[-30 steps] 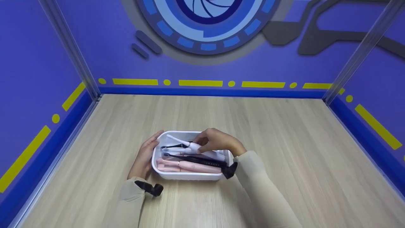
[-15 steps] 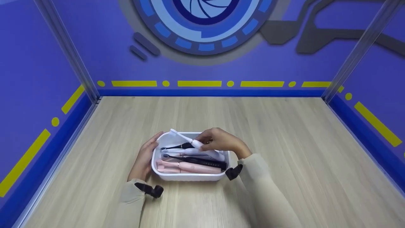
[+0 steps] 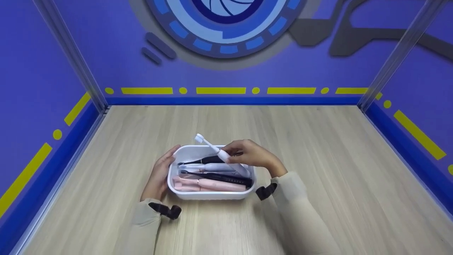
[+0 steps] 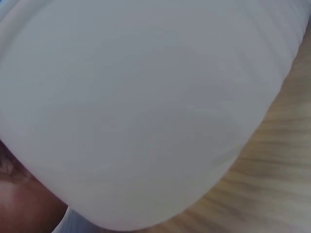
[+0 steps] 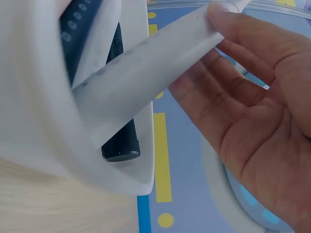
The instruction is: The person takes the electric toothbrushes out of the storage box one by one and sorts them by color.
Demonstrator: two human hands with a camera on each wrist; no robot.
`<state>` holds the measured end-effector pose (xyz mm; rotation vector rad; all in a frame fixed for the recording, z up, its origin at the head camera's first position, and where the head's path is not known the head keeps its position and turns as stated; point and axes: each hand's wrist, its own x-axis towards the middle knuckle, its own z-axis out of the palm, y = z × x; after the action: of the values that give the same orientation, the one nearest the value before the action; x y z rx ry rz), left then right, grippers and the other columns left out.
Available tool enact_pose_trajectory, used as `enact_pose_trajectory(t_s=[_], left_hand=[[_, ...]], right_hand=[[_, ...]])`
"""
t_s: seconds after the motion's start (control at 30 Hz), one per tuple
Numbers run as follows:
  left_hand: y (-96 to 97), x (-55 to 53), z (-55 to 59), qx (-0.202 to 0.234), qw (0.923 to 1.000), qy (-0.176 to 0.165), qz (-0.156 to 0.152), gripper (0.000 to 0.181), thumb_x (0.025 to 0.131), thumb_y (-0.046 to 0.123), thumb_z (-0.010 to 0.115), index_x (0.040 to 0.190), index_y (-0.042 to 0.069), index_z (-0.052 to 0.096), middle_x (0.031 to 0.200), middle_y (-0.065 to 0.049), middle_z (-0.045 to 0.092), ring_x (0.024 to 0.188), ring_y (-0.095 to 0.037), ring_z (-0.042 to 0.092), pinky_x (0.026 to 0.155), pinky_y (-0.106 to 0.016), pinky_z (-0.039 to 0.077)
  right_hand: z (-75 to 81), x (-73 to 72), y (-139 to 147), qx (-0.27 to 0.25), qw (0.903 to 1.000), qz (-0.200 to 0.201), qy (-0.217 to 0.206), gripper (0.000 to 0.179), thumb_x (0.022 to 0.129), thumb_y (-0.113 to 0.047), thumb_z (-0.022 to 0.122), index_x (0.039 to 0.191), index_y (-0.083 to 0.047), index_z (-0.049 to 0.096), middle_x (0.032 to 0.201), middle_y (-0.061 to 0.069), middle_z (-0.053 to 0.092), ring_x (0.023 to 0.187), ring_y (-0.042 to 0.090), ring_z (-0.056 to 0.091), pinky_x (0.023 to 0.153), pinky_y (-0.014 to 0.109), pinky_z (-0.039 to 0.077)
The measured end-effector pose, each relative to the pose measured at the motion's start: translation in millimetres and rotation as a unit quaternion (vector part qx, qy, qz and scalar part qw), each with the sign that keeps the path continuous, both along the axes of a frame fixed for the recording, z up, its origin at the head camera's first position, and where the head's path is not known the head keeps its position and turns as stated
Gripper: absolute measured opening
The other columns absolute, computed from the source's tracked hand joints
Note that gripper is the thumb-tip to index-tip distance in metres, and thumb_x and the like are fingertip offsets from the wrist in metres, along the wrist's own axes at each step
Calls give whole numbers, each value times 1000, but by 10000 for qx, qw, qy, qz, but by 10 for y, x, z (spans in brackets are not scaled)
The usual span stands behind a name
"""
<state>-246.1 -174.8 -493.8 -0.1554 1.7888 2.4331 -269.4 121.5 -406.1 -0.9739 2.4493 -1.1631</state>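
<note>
White bin point(image 3: 208, 196) on wood-grain table point(image 3: 318, 148)

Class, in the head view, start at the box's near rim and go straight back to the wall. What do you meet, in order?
White box's near rim → pink toothbrush → first black toothbrush → pale toothbrush → second black toothbrush → far rim → tabletop → purple wall.

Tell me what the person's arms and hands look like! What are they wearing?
Both arms wear long, plain beige sleeves: the left sleeve has small creases near its cuff, and the right sleeve looks smoother. A small black gadget sits at each wrist, left gadget and right gadget. The left hand and right hand show no gloves.
</note>
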Motion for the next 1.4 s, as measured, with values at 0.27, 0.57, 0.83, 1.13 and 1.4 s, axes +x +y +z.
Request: enact_pose_trajectory(t_s=[0.27, 0.57, 0.83, 1.13, 1.4], left_hand=[[2, 1, 13, 35, 10000, 49, -54, 49, 101, 7, 28, 149, 5, 33, 157, -12, 28, 145, -26, 26, 121, -39, 21], [1, 9, 7, -42, 10000, 7, -7, 48, 100, 6, 29, 148, 6, 36, 157, -9, 29, 146, -25, 26, 120, -39, 22], [-5, 8, 2, -73, 9999, -115, -2, 48, 100, 7, 29, 148, 9, 37, 158, -6, 27, 146, -23, 25, 120, -37, 22], [-15, 13, -4, 39, 9999, -134, 29, 49, 100, 6, 29, 148, 8, 36, 158, -5, 27, 147, -21, 24, 121, -36, 21], [-19, 4, 2, 75, 9999, -41, -54, 49, 100, 5, 29, 148, 4, 34, 159, -10, 25, 147, -25, 22, 121, -39, 20]], right_hand=[[-12, 5, 69, -351, 9994, 16, -33, 33, 86, -12, 69, 119, -6, 67, 111, 11, 70, 100, 18, 63, 89, 37, 53], [-63, -3, 177, -548, 9984, -137, -76, 33, 88, -15, 67, 121, -8, 67, 110, 9, 69, 102, 18, 64, 87, 34, 53], [-92, -4, 266, -732, 9969, -236, -131, 35, 90, -15, 65, 123, -6, 64, 112, 11, 68, 105, 21, 61, 95, 44, 50], [-124, -15, 340, -1002, 9940, -376, -232, 38, 90, -13, 66, 125, -1, 62, 118, 16, 65, 110, 23, 60, 93, 34, 52], [-146, -13, 370, -1218, 9903, -532, -403, 37, 89, -12, 66, 124, 0, 62, 118, 17, 65, 108, 19, 60, 89, 21, 51]])
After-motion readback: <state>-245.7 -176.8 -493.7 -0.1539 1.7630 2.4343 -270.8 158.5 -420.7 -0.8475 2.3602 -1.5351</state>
